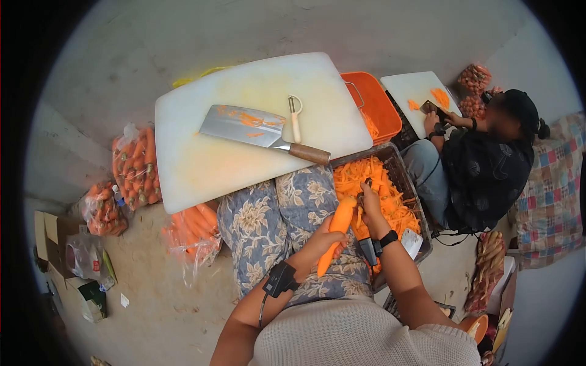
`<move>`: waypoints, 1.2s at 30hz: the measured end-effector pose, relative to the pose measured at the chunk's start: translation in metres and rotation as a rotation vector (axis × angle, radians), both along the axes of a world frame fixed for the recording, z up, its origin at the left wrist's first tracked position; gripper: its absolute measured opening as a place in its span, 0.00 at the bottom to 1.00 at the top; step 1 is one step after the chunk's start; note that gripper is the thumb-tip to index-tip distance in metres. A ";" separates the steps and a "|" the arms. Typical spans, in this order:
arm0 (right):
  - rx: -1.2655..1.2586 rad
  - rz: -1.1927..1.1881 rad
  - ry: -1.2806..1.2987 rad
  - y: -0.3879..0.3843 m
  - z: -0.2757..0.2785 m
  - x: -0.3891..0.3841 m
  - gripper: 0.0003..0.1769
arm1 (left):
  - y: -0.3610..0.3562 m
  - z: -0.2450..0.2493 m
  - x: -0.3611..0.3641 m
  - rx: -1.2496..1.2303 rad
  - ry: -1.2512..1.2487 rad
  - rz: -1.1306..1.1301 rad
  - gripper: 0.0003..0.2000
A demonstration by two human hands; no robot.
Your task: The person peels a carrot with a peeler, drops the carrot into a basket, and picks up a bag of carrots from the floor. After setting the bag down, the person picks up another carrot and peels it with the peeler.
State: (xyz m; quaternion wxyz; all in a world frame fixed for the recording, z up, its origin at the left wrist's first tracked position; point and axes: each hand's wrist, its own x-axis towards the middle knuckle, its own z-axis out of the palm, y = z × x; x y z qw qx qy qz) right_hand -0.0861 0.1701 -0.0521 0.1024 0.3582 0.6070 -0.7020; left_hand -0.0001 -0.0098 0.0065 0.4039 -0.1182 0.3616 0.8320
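- Orange carrot [343, 215], one, over my lap, the fingers of my left hand [329, 240] closed round it.
- One small dark tool [367, 182], apparently, gripped in my right hand [372, 206].
- One cleaver [244, 126], one peeler [295, 119], on the nearer board [183, 165].
- One crate [404, 168] of peelings [400, 207].

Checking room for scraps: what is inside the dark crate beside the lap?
The dark crate holds a heap of orange strips, with a pale flat thing at its near end. The strips hide the crate's floor, and the right hand covers part of the heap.
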 end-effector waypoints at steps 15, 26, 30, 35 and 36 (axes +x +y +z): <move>0.436 0.134 0.717 -0.061 0.053 0.041 0.16 | 0.007 -0.005 0.002 0.068 0.063 0.032 0.23; 0.378 0.117 0.560 -0.063 0.048 0.013 0.17 | 0.010 -0.006 0.000 -0.008 0.010 0.091 0.21; 0.370 0.154 0.485 -0.053 0.029 0.002 0.18 | 0.010 -0.004 -0.001 -0.042 0.005 0.087 0.21; 0.125 0.150 0.256 -0.051 0.043 -0.003 0.18 | 0.009 0.003 -0.003 -0.046 0.007 0.081 0.21; 0.028 0.160 0.172 -0.053 0.049 -0.003 0.17 | 0.009 0.003 -0.004 -0.046 0.012 0.075 0.21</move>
